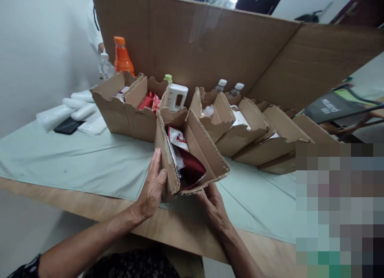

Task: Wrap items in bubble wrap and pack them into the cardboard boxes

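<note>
Cloth [126, 162] spreads below a held box [208, 150], near a wall [42, 46].

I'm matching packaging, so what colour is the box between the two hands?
The box is brown, seen best in the head view.

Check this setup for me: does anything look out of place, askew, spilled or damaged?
One thing: the cardboard bin holding a dark red packet juts toward the near edge, ahead of the other bins, breaking their line. Its wavy rim matches theirs, so I wouldn't call that damage. No spill is visible.
</note>
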The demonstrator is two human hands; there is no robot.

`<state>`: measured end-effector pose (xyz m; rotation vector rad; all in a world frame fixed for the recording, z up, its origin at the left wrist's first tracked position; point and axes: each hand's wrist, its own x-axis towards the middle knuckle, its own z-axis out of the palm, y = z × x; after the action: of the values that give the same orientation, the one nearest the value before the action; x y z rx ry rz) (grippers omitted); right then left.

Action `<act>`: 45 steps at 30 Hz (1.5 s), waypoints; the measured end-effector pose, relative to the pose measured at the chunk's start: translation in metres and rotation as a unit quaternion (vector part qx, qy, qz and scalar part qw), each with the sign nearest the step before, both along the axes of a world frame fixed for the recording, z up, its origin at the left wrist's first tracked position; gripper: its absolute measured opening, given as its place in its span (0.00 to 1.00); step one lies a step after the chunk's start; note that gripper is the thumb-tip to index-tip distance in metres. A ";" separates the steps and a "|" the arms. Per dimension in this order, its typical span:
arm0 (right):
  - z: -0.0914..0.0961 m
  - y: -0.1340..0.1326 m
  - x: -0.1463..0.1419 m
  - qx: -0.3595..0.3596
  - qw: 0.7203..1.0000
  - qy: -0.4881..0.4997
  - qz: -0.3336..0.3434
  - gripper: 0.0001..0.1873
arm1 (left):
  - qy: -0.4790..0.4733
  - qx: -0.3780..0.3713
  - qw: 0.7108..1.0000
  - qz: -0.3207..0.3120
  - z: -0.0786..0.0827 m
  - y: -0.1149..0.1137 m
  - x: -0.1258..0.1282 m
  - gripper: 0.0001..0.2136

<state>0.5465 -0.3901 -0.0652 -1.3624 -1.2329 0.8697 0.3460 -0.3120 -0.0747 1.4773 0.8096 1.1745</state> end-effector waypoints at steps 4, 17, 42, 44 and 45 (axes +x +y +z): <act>0.002 0.004 0.001 -0.001 0.999 -0.038 0.004 0.26 | 0.005 0.016 1.000 0.008 0.004 0.012 0.002 0.31; 0.004 0.037 -0.005 0.113 0.961 -0.252 -0.021 0.14 | -0.010 0.054 0.998 0.019 0.029 0.068 -0.001 0.30; -0.028 0.099 0.008 0.047 0.937 -0.345 -0.025 0.22 | 0.195 -0.051 0.974 0.098 0.022 0.131 0.023 0.20; -0.028 0.098 0.007 0.042 0.935 -0.351 -0.020 0.24 | 0.167 -0.059 0.979 0.098 0.015 0.134 0.028 0.20; -0.028 0.098 0.007 0.039 0.934 -0.354 -0.018 0.25 | 0.157 -0.059 0.981 0.097 0.012 0.135 0.029 0.20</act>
<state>0.5539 -0.2926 -0.0929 -1.6931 -1.7514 0.2816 0.3754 -0.1767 -0.0623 1.5308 1.2418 1.0248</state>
